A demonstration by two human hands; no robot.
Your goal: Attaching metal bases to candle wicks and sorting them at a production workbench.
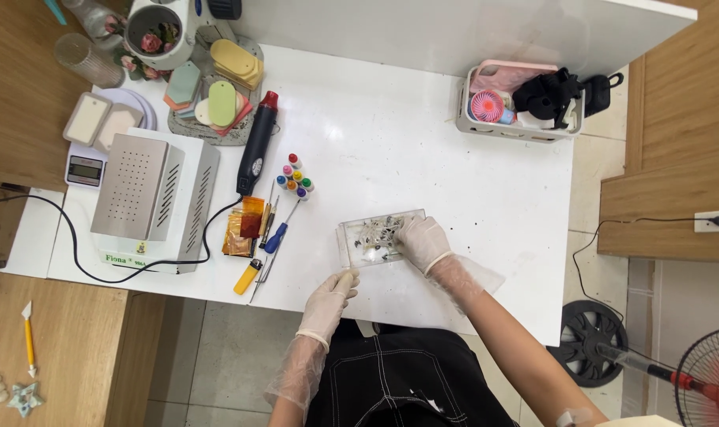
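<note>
A clear rectangular mould [358, 236] with small dark and white bits in it lies on the white table [423, 150]. My right hand [423, 241], in a thin plastic glove, rests over the mould's right half, fingers curled on it. My left hand [329, 299], gloved too, is at the table's front edge just below the mould's left corner, closed around a small pale stick-like thing that I cannot make out.
Left of the mould lie a yellow lighter [247, 277], hand tools [274, 237], amber film pieces [242, 225], small coloured bottles [295, 175], a black heat gun [258, 144] and a metal box machine [150, 198]. A white basket [518, 107] stands at the back right.
</note>
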